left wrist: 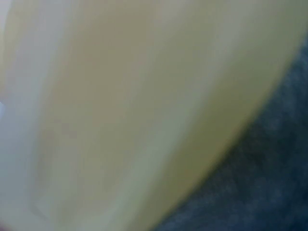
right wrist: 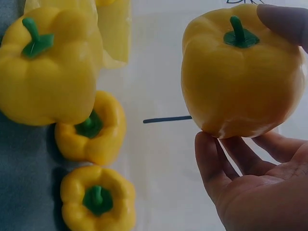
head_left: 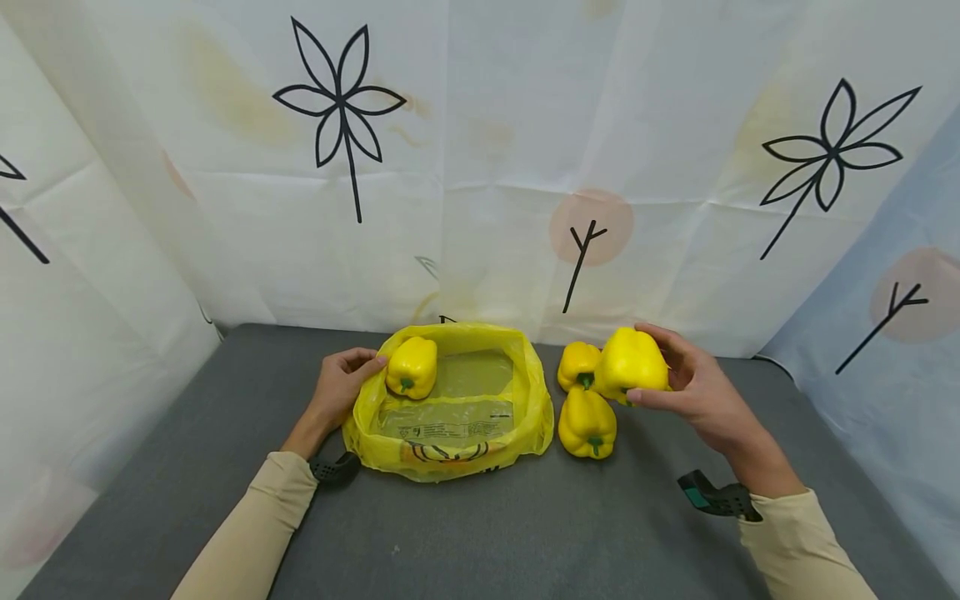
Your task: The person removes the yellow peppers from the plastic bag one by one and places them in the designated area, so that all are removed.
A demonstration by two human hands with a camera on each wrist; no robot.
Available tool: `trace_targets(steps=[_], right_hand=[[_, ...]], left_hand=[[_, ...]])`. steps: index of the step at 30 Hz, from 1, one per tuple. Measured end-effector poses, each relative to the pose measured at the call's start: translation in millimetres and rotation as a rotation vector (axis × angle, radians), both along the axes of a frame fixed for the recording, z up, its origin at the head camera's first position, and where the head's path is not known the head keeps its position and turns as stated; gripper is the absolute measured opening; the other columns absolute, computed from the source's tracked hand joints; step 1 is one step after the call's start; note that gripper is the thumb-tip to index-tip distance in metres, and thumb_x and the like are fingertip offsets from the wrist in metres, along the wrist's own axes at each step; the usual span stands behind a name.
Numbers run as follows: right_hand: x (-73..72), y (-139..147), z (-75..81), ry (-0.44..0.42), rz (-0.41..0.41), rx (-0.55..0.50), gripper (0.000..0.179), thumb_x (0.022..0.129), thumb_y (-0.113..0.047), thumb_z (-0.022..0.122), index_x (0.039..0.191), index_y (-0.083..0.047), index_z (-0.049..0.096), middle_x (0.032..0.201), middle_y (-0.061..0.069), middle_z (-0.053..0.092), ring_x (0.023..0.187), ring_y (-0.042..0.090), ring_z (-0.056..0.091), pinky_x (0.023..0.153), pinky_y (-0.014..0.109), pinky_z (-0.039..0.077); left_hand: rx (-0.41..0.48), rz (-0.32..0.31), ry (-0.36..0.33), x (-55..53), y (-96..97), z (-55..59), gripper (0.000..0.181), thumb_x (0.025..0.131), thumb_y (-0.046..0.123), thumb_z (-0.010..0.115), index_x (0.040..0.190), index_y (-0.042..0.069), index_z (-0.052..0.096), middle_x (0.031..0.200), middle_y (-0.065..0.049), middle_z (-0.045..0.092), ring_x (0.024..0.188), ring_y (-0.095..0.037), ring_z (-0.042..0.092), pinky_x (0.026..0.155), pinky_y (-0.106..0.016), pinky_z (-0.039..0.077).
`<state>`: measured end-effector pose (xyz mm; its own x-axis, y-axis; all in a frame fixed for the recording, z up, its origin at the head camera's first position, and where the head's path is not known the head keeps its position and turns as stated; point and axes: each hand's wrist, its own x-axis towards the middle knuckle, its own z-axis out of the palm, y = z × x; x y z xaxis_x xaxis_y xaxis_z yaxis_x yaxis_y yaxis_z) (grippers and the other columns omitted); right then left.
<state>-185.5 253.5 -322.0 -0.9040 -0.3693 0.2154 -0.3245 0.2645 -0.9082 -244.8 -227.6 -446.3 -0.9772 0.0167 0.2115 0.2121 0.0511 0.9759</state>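
My right hand (head_left: 701, 387) holds a yellow bell pepper (head_left: 632, 365) above the table, thumb on one side and fingers on the other. Its green stem shows in the right wrist view, where the fingers (right wrist: 250, 159) support the pepper (right wrist: 240, 77). My left hand (head_left: 347, 385) pinches the left rim of an open yellow plastic bag (head_left: 536, 400). Inside the bag, against its left wall, sits another bell pepper (head_left: 412, 367). Blurred yellow bag film (left wrist: 120, 106) fills most of the left wrist view.
Right of the bag, bell peppers stand on the grey table (head_left: 480, 533): a front one (head_left: 587, 423), one behind it (head_left: 577, 365), and a third (right wrist: 97, 198), seen in the right wrist view. A patterned white curtain (head_left: 480, 150) hangs behind the table.
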Motion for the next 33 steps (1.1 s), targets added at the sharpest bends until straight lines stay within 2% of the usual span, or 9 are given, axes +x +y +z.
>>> trace_targets(steps=[12,19,27,33], right_hand=[[-3.7,23,-20.0,-0.004,0.019,-0.027,0.078,0.093,0.008,0.068,0.158,-0.004,0.028,0.145,0.002,0.042,0.118,0.010,0.056,0.087,0.022,0.055],[-4.1,34,-25.5,-0.020,0.011,-0.002,0.077,0.093,0.007,0.068,0.158,-0.007,0.030,0.144,-0.001,0.043,0.117,0.010,0.057,0.087,0.023,0.055],[-3.2,42,-31.4,-0.035,0.003,0.044,0.079,0.093,0.004,0.069,0.159,-0.001,0.025,0.144,0.000,0.041,0.116,0.006,0.057,0.087,0.022,0.055],[-2.4,46,-36.6,-0.050,0.015,0.052,0.079,0.094,0.002,0.070,0.160,-0.008,0.027,0.146,-0.002,0.041,0.118,0.006,0.056,0.088,0.023,0.055]], left_hand=[[-0.006,0.002,-0.003,-0.2,-0.5,-0.4,0.036,0.101,0.016,0.066,0.114,-0.017,0.063,0.092,0.001,0.068,0.082,-0.011,0.067,0.072,-0.024,0.060],[-0.004,0.002,0.001,-0.5,-0.4,-0.5,0.036,0.101,0.016,0.066,0.114,-0.017,0.063,0.093,0.001,0.068,0.082,-0.011,0.067,0.072,-0.025,0.060],[-0.003,0.005,-0.002,-0.4,-0.4,-0.4,0.036,0.101,0.016,0.067,0.115,-0.017,0.063,0.093,0.001,0.068,0.083,-0.011,0.068,0.072,-0.025,0.060],[0.003,0.006,-0.010,-0.2,-0.1,-0.2,0.036,0.101,0.017,0.067,0.114,-0.017,0.063,0.093,0.001,0.068,0.083,-0.011,0.068,0.073,-0.025,0.060]])
